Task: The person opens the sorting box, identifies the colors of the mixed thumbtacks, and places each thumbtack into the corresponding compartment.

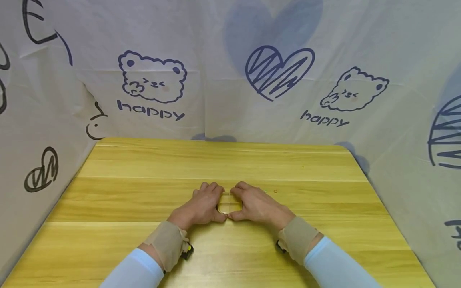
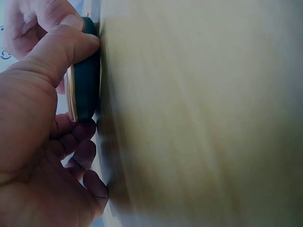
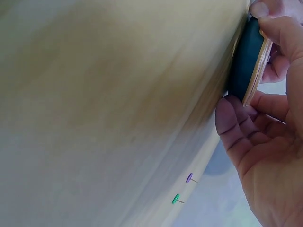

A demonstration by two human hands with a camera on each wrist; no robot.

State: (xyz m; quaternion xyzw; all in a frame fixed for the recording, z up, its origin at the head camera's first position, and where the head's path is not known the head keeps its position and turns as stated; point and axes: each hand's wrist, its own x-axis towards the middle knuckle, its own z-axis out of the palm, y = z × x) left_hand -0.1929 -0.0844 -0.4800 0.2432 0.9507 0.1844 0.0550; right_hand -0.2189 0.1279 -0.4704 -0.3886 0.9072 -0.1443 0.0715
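Between the two hands, low on the wooden table, is a small dark teal case (image 2: pixel 86 94) with a gold rim and rounded corners. From above, its top (image 1: pixel 229 205) looks clear, with a thin line across the middle. My left hand (image 1: pixel 205 203) grips the case's left side, thumb at the near edge and fingers at the far edge. On the opposite side my right hand (image 1: pixel 257 203) holds it the same way, and the thumbs meet at the near edge. The right wrist view shows the teal side wall of the case (image 3: pixel 244 64); the hands cover its ends.
Beyond the right hand, a purple push pin (image 3: pixel 190 178) and a green push pin (image 3: pixel 176 198) lie on the table. A tiny orange item (image 1: pixel 275 191) is also there, too small to identify. White cloth (image 1: pixel 223 104) with drawings hangs behind the table (image 1: pixel 126 200) and along its sides.
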